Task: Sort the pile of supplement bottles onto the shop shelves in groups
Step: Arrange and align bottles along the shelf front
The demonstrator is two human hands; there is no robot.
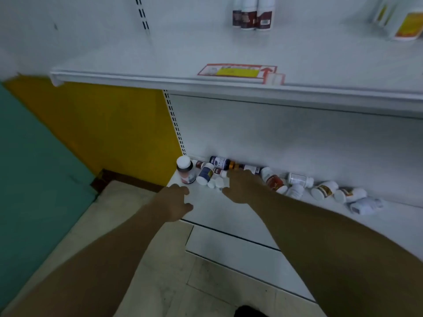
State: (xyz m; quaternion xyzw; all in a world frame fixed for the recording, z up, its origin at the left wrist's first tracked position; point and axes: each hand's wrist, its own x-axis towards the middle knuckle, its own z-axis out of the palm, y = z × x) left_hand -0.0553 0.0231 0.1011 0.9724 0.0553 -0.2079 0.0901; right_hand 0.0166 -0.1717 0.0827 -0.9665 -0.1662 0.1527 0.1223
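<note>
A pile of supplement bottles (274,181) lies along the back of the bottom shelf (212,207), most on their sides. One white-capped bottle (185,170) stands upright at the pile's left end. My right hand (240,188) reaches into the pile and lies over small white bottles (217,183); its fingertips are hidden, so whether it holds any is unclear. My left hand (177,201) hovers over the shelf's front left part with fingers loosely curled, holding nothing. Three dark-labelled bottles (251,17) stand grouped on the upper shelf (160,65).
Yellow-labelled white bottles (398,21) stand at the upper shelf's far right. A red and yellow label (238,70) lies on that shelf near its front edge. A yellow and teal wall (91,133) borders the shelving on the left. Tiled floor (160,271) lies below.
</note>
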